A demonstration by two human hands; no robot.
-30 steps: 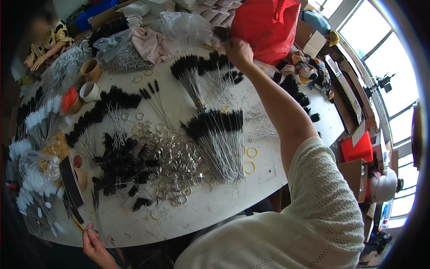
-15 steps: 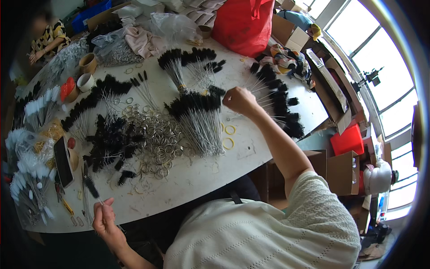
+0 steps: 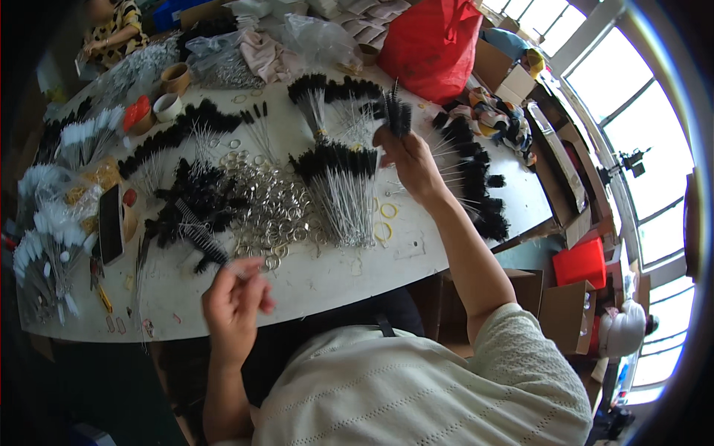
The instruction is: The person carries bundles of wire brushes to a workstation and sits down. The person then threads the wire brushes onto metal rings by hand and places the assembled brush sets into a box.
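Observation:
My left hand [image 3: 232, 306], closed near the table's front edge, pinches a black-bristled wire brush [image 3: 201, 236] that points up and away. Farther off, my right hand [image 3: 416, 169] is closed around black-bristled brushes [image 3: 397, 113] whose heads stand up above the fingers; their exact number is unclear. Just left of that hand lies a thick bundle of wire brushes [image 3: 338, 201] with black heads. On its right, more black brushes [image 3: 476, 182] fan out along the table's right side. Loose metal rings [image 3: 271, 204] and a tangled heap of black brushes [image 3: 186, 195] lie beyond my left hand.
White-headed brushes [image 3: 56, 256], a phone [image 3: 111, 223] and a yellow-handled tool [image 3: 105, 299] lie on the left. Tape rolls [image 3: 175, 77], plastic bags [image 3: 320, 41] and a red bag [image 3: 431, 48] stand farther back. Cardboard boxes [image 3: 565, 316] sit at right. Another person [image 3: 119, 37] is at far left.
My left hand has moved right and up with its brush. My right hand has turned upward, and brushes now show standing in its grip. The view has shifted slightly.

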